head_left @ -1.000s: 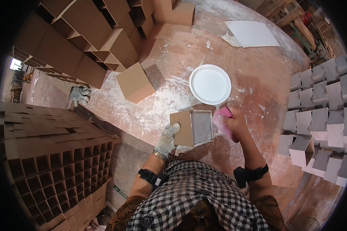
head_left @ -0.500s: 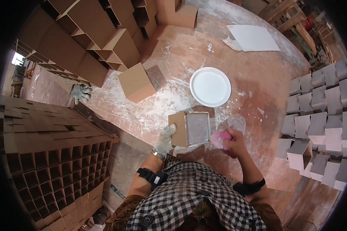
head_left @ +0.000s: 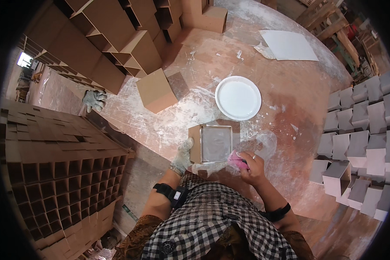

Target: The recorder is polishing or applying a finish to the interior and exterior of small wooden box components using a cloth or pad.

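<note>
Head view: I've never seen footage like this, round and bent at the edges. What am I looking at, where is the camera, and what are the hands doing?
There is no machine here. A person wears a wide fisheye camera on the head, looking down, so straight edges curve and the forearms enter from below. The gloved left hand steadies an open brown box with a greyish inside, standing on a dusty reddish work surface. The bare right hand holds a pink sponge beside the box's lower right corner. Behind the box is a white plate, further back a white sheet. Brown box stacks stand at left, grey boxes at right, and a spare glove lies at left.
</note>
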Tool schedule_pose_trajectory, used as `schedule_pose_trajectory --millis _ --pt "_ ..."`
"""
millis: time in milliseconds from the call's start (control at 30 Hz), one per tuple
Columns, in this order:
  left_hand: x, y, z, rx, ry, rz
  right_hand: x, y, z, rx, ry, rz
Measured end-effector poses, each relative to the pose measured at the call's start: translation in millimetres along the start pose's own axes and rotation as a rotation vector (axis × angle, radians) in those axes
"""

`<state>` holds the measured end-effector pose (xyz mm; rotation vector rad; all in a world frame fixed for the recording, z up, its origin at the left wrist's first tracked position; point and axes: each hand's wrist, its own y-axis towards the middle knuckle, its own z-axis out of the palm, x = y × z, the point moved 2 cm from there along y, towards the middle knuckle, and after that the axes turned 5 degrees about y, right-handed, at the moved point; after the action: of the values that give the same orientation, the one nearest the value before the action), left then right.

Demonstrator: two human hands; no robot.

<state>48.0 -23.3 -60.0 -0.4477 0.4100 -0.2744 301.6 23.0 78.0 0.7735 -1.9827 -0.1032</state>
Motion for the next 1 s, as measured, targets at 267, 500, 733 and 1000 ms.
schedule_pose_trajectory --millis 267,500,733,1000 --pt "3.3 -4.6 7.4 -0.035 0.011 0.039 -31.4 59.0 15.0 -0.181 -0.173 0.057" --pt "8.3 5.8 -14.8 -0.021 -0.037 0.027 1.6 -32.1 2.3 -0.026 -0.049 0.062" --pt "2.5 -1.5 4.8 -0.058 0.119 -0.024 11.3 -16.4 22.4 -0.449 0.096 0.537" --pt "0.4 -4.9 24.9 0.061 0.012 -0.14 84.9 -5.6 84.7 -0.263 -0.172 0.243"
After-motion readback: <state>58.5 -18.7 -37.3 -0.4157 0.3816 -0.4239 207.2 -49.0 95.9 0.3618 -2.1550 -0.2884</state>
